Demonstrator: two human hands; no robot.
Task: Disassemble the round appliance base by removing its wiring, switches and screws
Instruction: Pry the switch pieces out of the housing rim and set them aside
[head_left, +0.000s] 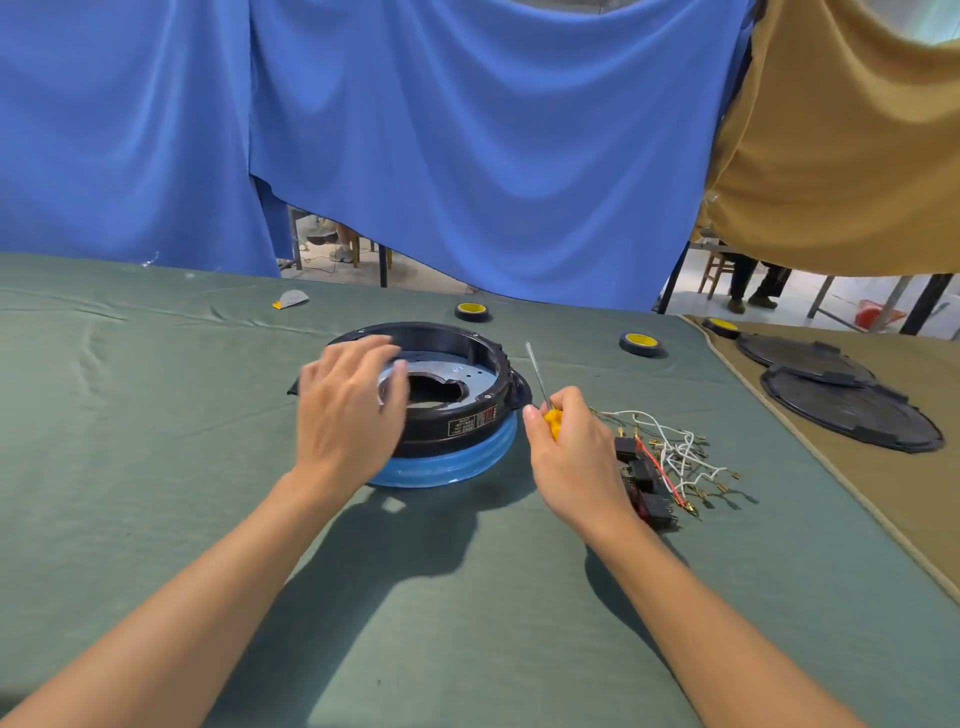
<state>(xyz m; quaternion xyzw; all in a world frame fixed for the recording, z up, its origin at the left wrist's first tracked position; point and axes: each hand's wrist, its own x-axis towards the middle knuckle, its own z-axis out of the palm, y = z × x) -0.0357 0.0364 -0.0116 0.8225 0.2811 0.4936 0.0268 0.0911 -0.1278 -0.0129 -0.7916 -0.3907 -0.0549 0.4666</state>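
— Head view: what's the count?
— One round base (457, 415) mid-worktop, two tape rolls (472, 311) toward the far edge, one wire-and-switch bundle (670, 462) right of it.
— Hands?
— Left hand (348, 410) spread wide over the base's rim; right hand (576, 452) fingers closed around a screwdriver (545, 395).
— Room?
— Green cloth worktop (156, 415), bare at the near edge; blue drapes (415, 130) behind.

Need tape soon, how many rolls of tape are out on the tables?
3: one roll behind the appliance base, one to its right, one on the tan table's far corner.
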